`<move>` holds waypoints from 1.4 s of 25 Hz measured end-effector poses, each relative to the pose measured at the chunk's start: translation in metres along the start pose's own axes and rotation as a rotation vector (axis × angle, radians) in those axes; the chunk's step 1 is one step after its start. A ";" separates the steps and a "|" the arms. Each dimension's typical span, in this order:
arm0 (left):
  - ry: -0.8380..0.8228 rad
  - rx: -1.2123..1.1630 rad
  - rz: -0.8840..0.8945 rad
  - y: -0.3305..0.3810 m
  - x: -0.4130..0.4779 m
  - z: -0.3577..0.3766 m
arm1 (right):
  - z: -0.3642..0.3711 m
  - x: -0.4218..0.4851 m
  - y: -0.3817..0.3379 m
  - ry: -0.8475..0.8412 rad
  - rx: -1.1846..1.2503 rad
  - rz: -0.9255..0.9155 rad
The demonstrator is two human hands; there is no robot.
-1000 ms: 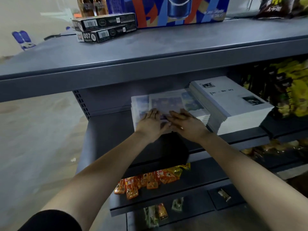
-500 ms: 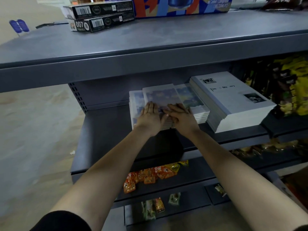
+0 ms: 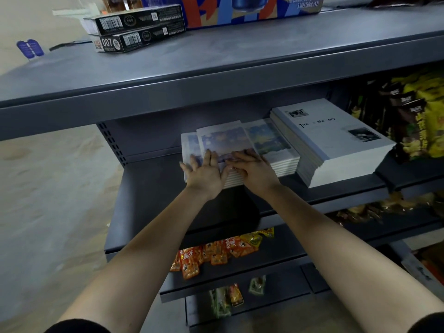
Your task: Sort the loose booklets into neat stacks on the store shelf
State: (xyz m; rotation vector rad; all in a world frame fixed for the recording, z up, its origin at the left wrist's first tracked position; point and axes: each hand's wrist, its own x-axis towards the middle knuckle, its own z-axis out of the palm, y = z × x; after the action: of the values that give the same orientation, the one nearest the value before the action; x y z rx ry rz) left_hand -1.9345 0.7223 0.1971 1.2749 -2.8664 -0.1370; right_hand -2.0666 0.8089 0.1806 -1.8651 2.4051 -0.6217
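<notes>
A low pile of booklets with blue painted covers [image 3: 224, 139] lies on the dark middle shelf [image 3: 153, 200], its top copies fanned out and skewed. Both my hands lie flat on its near edge. My left hand [image 3: 204, 170] rests with spread, straight fingers on the left part. My right hand [image 3: 252, 168] presses on the top booklet beside it, fingers pointing left. Another booklet with a blue and yellow cover [image 3: 271, 140] shows to the right in the same pile. A tall neat stack of white booklets [image 3: 336, 143] stands further right.
The grey top shelf [image 3: 216, 58] overhangs the booklets and carries two black boxes [image 3: 137, 30] and a colourful carton [image 3: 240, 10]. Yellow snack bags [image 3: 422, 111] hang at the right. Orange packets [image 3: 216, 253] lie on the lower shelf. Bare floor is at the left.
The top blue booklet has slid further back and left over the pile under my hands. My view has dropped a little and moved closer to the shelf.
</notes>
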 end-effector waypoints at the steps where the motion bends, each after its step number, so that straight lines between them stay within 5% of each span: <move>1: -0.012 -0.029 -0.022 -0.001 -0.002 -0.003 | -0.001 0.001 0.000 0.001 0.002 0.003; 9: -0.016 -0.246 -0.051 -0.029 0.011 -0.003 | 0.003 0.008 0.008 0.007 -0.023 0.066; 16: 0.060 -0.420 0.042 -0.026 0.001 -0.016 | -0.009 0.007 -0.001 0.047 0.046 -0.055; 28: 0.009 -0.328 -0.002 -0.026 -0.003 -0.011 | -0.009 0.007 -0.027 -0.055 -0.059 -0.093; 35: -0.194 -0.256 0.052 -0.031 -0.005 -0.031 | -0.009 0.013 -0.035 -0.245 -0.123 -0.034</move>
State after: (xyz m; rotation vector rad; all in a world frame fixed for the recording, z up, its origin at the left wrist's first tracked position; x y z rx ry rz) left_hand -1.9074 0.7029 0.2258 1.1973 -2.9097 -0.6381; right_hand -2.0403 0.7923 0.2032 -1.9035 2.3050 -0.2337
